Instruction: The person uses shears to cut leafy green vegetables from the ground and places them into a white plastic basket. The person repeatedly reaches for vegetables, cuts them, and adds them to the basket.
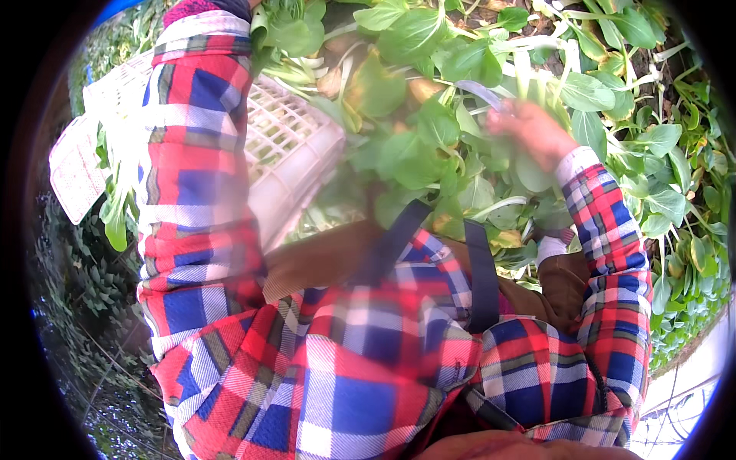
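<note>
My right hand (532, 131) is closed around a knife, whose pale blade (480, 93) points up and left over leafy greens. Around it lie cut leafy green vegetables (586, 92) with white stalks, some with yellowed leaves. My left arm, in a plaid sleeve (198, 138), reaches up past a pale plastic crate (293, 187); the left hand is out of view beyond the top edge. Through the slatted crate wall, greens show inside. The area between the crate and my right hand is partly blurred.
Behind my left arm is another pale crate part (77, 167), with a leafy plant (118, 213) hanging beside it. Dark foliage (86, 276) fills the left side. Growing plants (698, 299) stand at the right. My brown-clothed leg (563, 284) is near the greens.
</note>
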`<state>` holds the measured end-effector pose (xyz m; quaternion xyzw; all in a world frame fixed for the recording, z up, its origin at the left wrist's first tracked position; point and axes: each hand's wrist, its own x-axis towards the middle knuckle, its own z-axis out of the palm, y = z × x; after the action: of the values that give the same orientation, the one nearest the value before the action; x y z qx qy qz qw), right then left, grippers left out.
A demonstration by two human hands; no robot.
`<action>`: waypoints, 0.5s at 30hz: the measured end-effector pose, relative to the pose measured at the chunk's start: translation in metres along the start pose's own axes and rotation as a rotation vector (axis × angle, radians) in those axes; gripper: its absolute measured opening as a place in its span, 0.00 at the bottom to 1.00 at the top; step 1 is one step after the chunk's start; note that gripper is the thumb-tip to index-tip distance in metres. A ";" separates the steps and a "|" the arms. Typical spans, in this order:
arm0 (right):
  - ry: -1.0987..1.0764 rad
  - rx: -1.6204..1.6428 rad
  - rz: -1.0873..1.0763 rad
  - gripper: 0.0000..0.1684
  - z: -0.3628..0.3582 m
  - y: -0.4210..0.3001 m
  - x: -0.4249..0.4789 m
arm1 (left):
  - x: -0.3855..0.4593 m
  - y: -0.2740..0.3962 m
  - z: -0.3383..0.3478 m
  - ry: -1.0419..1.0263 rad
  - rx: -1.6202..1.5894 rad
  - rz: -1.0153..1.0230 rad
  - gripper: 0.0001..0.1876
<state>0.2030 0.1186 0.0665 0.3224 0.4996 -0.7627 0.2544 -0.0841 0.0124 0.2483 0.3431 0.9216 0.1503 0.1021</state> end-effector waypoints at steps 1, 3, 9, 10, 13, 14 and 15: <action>0.004 0.001 -0.046 0.22 -0.002 -0.008 0.004 | -0.002 -0.014 0.012 0.001 -0.128 0.139 0.23; 0.101 -0.037 -0.049 0.21 -0.005 -0.036 -0.008 | -0.018 -0.015 0.031 -0.232 0.152 0.158 0.30; 0.345 -0.072 -0.435 0.16 -0.013 -0.078 0.026 | -0.024 0.010 0.078 -0.516 0.323 0.143 0.28; 0.365 -0.038 -0.486 0.16 -0.008 -0.083 0.040 | -0.019 0.014 0.081 -0.483 0.358 0.156 0.29; 0.421 -0.017 -0.583 0.20 -0.001 -0.099 0.080 | 0.003 0.022 0.086 -0.417 0.443 0.183 0.33; 0.449 -0.046 -0.546 0.21 0.004 -0.108 0.088 | 0.010 0.024 0.084 -0.404 0.465 0.177 0.35; 0.474 -0.077 -0.507 0.22 0.005 -0.114 0.096 | 0.017 0.024 0.084 -0.392 0.486 0.169 0.37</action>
<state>0.0568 0.1496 0.0645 0.3465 0.6373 -0.6861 -0.0546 -0.0581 0.0581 0.1771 0.4550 0.8616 -0.1351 0.1801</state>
